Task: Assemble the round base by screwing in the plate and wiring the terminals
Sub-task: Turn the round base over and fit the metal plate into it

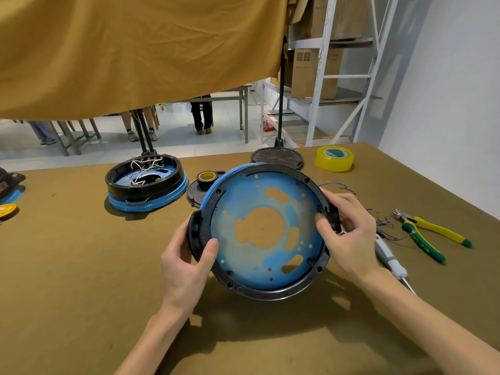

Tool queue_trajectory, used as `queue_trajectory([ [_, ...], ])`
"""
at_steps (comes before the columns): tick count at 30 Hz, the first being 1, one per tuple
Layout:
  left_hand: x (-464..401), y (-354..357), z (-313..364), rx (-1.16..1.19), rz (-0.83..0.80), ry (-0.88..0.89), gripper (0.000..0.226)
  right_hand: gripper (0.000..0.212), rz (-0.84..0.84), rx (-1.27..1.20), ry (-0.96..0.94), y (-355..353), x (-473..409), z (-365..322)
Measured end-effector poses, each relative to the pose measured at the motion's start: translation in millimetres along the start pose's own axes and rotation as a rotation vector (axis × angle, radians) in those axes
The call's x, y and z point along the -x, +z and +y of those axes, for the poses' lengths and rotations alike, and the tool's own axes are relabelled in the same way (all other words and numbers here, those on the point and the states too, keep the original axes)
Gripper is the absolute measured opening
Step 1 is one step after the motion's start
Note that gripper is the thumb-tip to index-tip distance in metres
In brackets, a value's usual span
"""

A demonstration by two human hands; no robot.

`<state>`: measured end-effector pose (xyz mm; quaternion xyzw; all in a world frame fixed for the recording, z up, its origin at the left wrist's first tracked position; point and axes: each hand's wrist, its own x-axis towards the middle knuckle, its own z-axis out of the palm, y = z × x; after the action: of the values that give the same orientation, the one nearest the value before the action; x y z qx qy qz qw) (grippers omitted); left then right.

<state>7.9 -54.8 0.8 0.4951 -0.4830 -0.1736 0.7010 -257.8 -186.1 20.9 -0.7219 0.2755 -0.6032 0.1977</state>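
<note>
Head view shows the base (263,231) tilted up off the table (81,266), bare inside: no plate screwed in, no wires on it. Left hand (186,263) grips its rim at 9 o'clock, thumb curled over the edge; right hand (349,234) grips the rim at 3 o'clock. Loose wires (387,226), a screwdriver (391,257) and pliers (427,234) lie at 3 o'clock. By my judgement, nearly all work remains; a wired base (146,182) at 10 o'clock shows the goal.

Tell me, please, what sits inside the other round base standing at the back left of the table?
Inside the wired base, white wires loop near the far wall over a blue floor with a dark opening. The near black wall hides the front of the floor.
</note>
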Motion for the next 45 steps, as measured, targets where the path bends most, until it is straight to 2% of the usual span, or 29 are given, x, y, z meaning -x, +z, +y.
queue_trajectory([
  [8,-6.9,-4.6,-6.7,-0.033,-0.043,-0.054,0.055,0.043,-0.034,0.002,0.088,0.9,-4.4,-4.4],
  [13,-20.9,-7.0,-11.5,-0.091,-0.126,-0.274,0.031,0.041,-0.183,0.157,0.324,5.3,-14.1,1.2],
  [20,-28.4,-6.8,-26.1,-0.342,-0.242,-0.518,0.052,0.034,-0.33,0.166,0.552,4.4,-2.7,21.2],
  [24,-29.4,-8.5,-31.9,-0.396,-0.241,-0.503,0.067,0.03,-0.324,0.203,0.598,4.2,2.1,26.6],
  [30,-35.4,-5.3,-30.9,-0.366,-0.289,-0.44,0.05,0.03,-0.349,0.259,0.609,9.2,-3.9,29.1],
  [45,-36.8,-10.1,-26.6,-0.453,-0.319,-0.435,0.052,0.04,-0.391,0.303,0.661,15.5,-10.7,24.8],
])
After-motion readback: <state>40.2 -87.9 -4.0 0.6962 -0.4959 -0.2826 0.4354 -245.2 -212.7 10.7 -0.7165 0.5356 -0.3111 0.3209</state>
